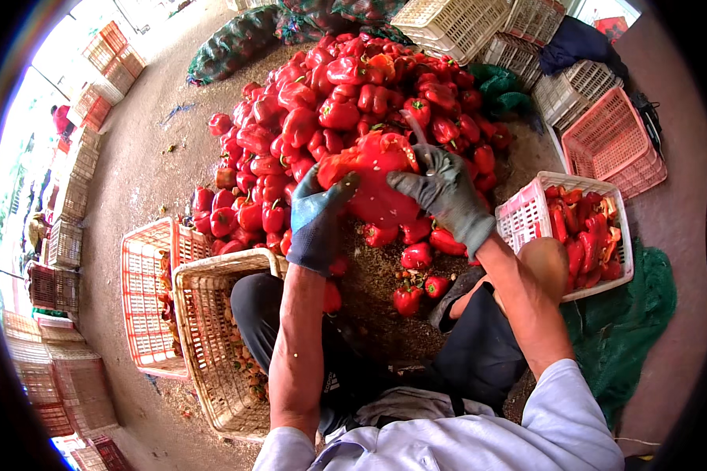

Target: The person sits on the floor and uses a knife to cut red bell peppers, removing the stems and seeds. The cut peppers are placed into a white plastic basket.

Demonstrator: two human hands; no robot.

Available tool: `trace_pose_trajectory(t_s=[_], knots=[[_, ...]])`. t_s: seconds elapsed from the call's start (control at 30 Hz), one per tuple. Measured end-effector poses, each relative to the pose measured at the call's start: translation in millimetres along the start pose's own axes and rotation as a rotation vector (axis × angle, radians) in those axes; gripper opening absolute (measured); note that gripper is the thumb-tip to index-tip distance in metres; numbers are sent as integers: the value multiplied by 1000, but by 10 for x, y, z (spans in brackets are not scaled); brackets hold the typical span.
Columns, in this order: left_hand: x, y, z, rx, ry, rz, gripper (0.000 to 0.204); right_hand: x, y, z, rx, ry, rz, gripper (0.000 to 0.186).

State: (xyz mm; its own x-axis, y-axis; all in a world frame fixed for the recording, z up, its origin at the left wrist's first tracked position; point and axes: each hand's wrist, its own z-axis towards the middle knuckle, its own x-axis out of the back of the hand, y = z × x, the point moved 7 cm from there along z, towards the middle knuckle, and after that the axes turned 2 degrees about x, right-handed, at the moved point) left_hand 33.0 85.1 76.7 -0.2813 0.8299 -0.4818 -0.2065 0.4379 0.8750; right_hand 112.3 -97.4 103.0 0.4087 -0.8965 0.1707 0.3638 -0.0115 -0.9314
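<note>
Both my hands wear gloves and are held over a heap of red bell peppers (298, 129). My left hand (320, 224), in a blue and dark glove, is closed on the left side of a torn-open red bell pepper (381, 188), whose wet inner flesh shows. My right hand (450, 200), in a grey-green glove, is closed at the pepper's right side, its thumb pressed against the flesh. A thin, pale, blade-like strip (414, 127) sticks up beside the right fingers; its kind is unclear. Several whole peppers (416, 256) lie on the floor below.
A white crate (524, 212) with opened peppers stands at my right. At my left are a cream crate (200, 314) holding scraps and a pinkish crate (145, 251). Behind the heap lie full mesh sacks (232, 45) and stacked crates (456, 23). Green netting (628, 314) lies right.
</note>
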Motion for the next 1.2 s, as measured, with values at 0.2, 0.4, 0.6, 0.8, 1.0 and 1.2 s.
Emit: trace_pose_trajectory(t_s=[0.2,0.4,0.6,0.8,1.0,1.2], knots=[[221,-14,58,-227,284,407,19,126,-149,-106,174,246,-289,31],[-37,125,-111,-635,340,941,16,-282,-143,-350,141,-8,-489,30],[-329,216,-291,-789,311,1087,18,-409,-8,-306,124,-37,-633,29],[-254,319,-301,-858,315,1070,16,-562,15,-385,-117,-268,-327,39],[577,298,-25,-453,545,316,14,-791,389,-889,-338,-430,-404,49],[833,431,68,-279,579,108,12,-358,344,-888,-250,-126,-85,46]])
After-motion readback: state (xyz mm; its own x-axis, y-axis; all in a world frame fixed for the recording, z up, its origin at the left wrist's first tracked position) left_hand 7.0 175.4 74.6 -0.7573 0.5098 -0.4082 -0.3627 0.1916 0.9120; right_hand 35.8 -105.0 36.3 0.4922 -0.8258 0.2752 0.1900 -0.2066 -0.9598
